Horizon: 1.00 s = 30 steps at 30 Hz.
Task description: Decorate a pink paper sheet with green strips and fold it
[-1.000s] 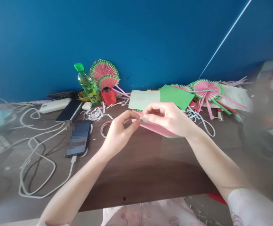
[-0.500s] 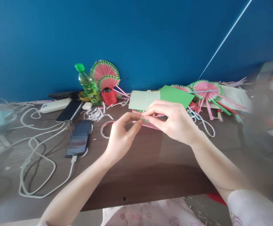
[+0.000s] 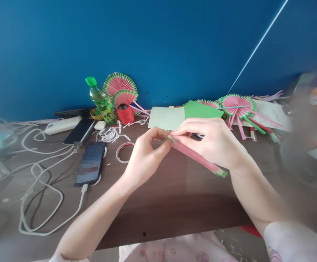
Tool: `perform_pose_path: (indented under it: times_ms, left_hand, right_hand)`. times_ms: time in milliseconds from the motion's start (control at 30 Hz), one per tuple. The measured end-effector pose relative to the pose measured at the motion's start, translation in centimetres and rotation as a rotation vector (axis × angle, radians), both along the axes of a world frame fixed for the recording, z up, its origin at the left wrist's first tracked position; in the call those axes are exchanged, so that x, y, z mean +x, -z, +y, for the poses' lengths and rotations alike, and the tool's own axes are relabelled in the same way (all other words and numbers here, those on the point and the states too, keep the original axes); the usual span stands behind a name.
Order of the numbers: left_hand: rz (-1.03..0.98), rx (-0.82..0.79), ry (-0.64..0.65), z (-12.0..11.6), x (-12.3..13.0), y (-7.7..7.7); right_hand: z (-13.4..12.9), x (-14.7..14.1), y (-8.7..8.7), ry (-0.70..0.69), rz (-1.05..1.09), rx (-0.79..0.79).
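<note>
Both hands meet above the desk at a narrow folded pink paper strip (image 3: 196, 157) with green edges. The thumb and fingers of my left hand (image 3: 147, 154) pinch its left end. My right hand (image 3: 211, 142) grips the same end from above, fingertips almost touching the left ones. From there the strip slants down to the right beneath my right hand, its green-tipped end free in the air. My fingers hide part of the pinched end. Behind the hands lie a pale green sheet (image 3: 166, 118) and a bright green sheet (image 3: 199, 109).
Pink-and-green pleated paper fans (image 3: 237, 106) lie at the back right; others stand behind a green-capped bottle (image 3: 103, 105) and a red spool (image 3: 125, 114). A tape roll (image 3: 117, 153), a phone (image 3: 90, 163) and looping white cables (image 3: 61, 196) occupy the left side.
The pink strip, mostly behind my hands before, now slants down to the right with its green-tipped end showing. Both hands still pinch it close together.
</note>
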<state>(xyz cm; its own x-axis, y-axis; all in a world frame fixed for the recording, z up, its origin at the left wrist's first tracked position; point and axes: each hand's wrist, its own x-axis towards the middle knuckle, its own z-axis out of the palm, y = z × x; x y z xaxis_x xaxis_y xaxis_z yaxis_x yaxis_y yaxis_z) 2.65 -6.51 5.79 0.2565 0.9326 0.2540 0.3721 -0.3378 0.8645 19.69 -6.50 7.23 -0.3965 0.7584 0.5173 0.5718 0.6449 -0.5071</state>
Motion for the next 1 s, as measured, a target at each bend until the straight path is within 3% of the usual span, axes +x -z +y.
perform_pose_path:
  times_ms: [533, 1000]
  left_hand:
    - [0.082, -0.038, 0.013, -0.65, 0.13, -0.62]
    - [0.045, -0.042, 0.015, -0.41, 0.09, -0.23]
  right_hand:
    - [-0.49, 0.17, -0.27, -0.001, -0.240, 0.142]
    - [-0.45, -0.02, -0.23, -0.011, -0.222, 0.111]
